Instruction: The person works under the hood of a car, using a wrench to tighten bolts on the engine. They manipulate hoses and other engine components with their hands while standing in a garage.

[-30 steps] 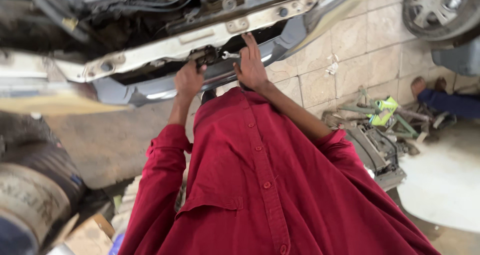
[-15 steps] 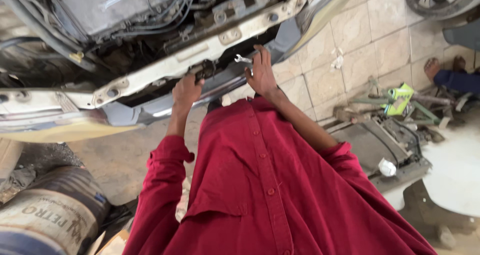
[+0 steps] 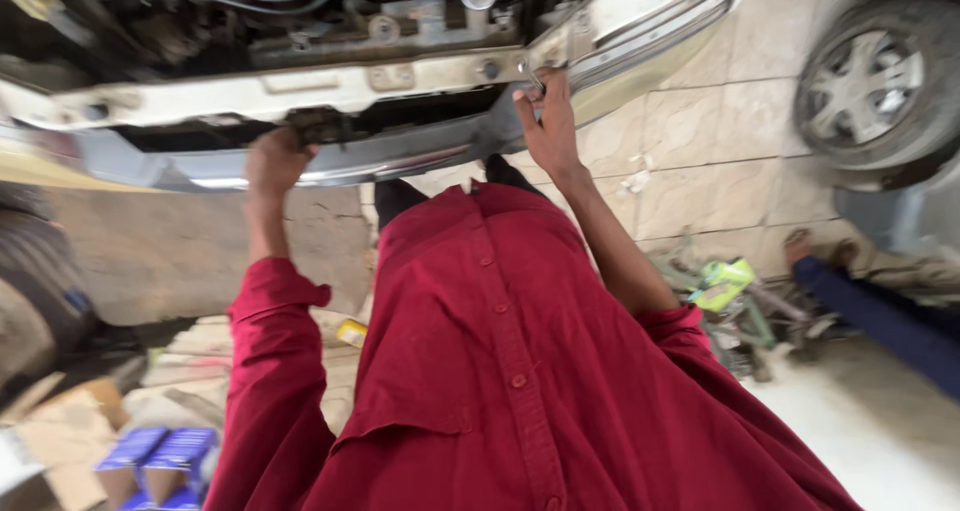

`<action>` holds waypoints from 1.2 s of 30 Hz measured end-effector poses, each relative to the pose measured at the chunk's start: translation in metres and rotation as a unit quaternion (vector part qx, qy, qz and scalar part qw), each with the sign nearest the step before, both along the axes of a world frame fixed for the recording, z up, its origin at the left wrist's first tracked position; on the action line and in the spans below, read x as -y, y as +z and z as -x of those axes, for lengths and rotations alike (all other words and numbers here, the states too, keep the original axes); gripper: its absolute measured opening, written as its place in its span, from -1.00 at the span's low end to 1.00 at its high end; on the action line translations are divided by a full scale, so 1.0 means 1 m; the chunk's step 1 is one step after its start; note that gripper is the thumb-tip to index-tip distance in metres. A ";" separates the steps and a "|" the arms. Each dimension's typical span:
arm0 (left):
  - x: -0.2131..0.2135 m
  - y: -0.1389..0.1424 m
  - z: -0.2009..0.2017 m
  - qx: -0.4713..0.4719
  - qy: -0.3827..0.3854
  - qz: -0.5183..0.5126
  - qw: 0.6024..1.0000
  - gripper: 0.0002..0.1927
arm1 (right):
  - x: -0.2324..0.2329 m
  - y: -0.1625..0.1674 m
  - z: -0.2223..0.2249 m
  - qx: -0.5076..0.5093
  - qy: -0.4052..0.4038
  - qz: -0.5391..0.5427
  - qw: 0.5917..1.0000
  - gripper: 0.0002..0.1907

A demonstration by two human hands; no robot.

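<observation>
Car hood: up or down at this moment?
Up, or off. The engine bay lies exposed, hoses and a cap in plain view above the front crossmember. The hood itself is out of frame.

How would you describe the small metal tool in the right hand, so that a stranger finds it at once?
Start at the pale front crossmember of the open car front at the top. Follow it right to the right hand that rests on its edge. The wrench is the thin, shiny silver piece above the fingers, brighter than the dull painted metal around it.
</observation>
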State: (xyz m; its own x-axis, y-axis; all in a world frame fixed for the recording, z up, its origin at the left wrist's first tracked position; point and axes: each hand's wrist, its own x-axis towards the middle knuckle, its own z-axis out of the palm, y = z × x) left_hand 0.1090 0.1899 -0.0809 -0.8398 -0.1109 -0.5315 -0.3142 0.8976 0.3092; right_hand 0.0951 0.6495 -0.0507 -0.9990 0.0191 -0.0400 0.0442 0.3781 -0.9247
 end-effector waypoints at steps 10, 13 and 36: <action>-0.143 0.061 -0.005 -0.273 0.035 0.018 0.961 -0.60 | -0.032 0.006 0.044 0.038 0.137 -0.057 0.988 -0.73; -0.165 0.061 0.021 -0.293 -0.007 0.022 0.956 -0.62 | -0.021 0.006 0.063 -0.011 0.121 -0.091 0.988 -0.80; -0.152 -0.015 0.159 -0.286 -0.323 0.054 0.900 -0.62 | 0.013 -0.049 0.135 -0.026 0.080 -0.352 0.932 -0.49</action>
State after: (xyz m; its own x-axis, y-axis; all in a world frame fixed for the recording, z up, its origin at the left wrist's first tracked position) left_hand -0.0497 0.3423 -0.0961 -0.8801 0.4748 -0.0064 0.4683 0.8700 0.1543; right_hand -0.0398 0.6369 -0.0994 -0.9916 -0.1267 -0.0247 -0.1027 0.8899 -0.4444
